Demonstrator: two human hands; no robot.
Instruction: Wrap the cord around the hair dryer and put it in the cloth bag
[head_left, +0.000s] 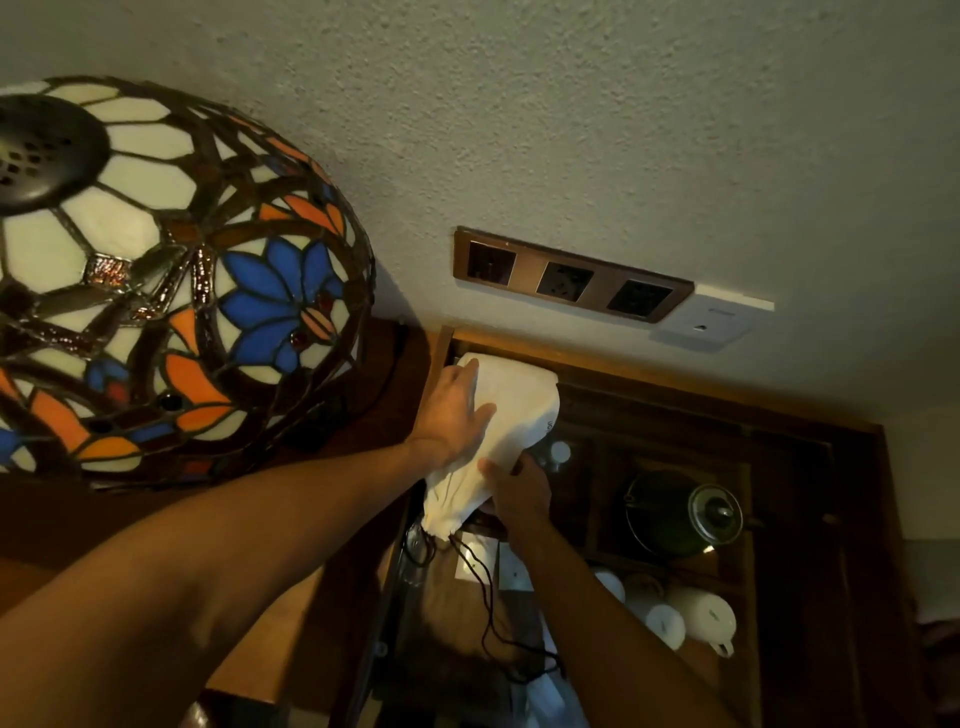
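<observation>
Dim shelf (597, 379); your left hand (452, 415) pressed flat, right hand (517, 491) pinched the bag (519, 410) — dangling drawstring (485, 597) could snag.

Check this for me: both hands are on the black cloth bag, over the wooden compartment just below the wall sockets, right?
Not quite. The head view shows the cloth bag is white; only its drawstring is dark. The rest holds: left hand and right hand are both on it, below the wall sockets.
</observation>
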